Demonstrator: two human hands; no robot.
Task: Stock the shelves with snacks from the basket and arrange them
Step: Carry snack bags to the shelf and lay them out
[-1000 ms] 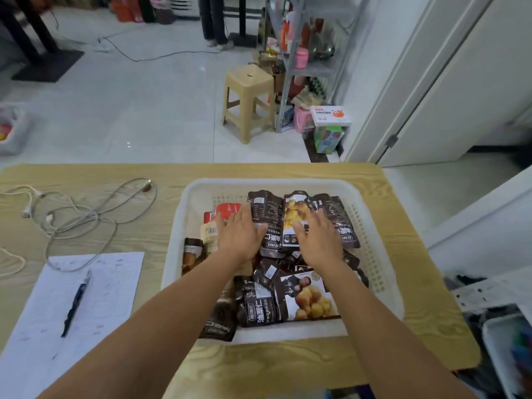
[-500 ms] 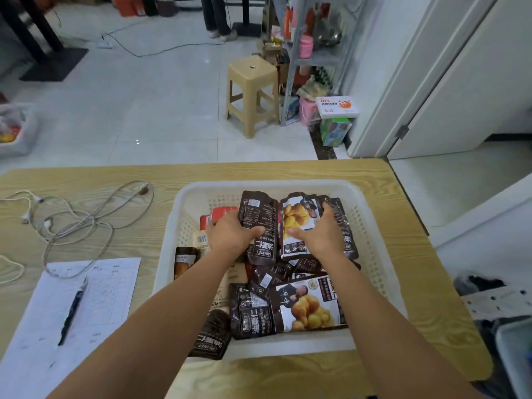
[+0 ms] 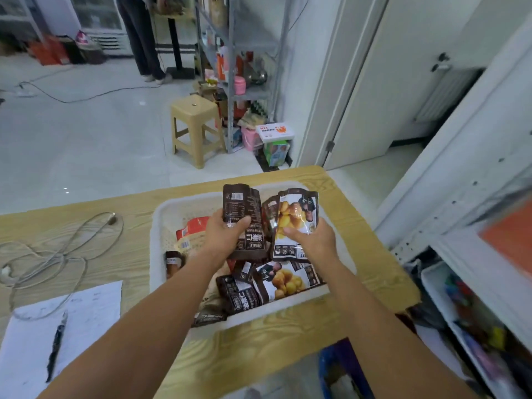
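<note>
Above the white plastic basket (image 3: 157,240), the left hand (image 3: 226,239) pinches a dark brown foil pouch (image 3: 241,204) and the right hand (image 3: 315,241) a chestnut-printed pouch (image 3: 296,216), long axes pointing away; white metal shelving (image 3: 463,182) lies right of the basket, nearest the right hand.

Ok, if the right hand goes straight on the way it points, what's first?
Beyond the chestnut packet the right hand holds, likely the dark packet beside it, then the far rim of the basket; depth unclear.
</note>
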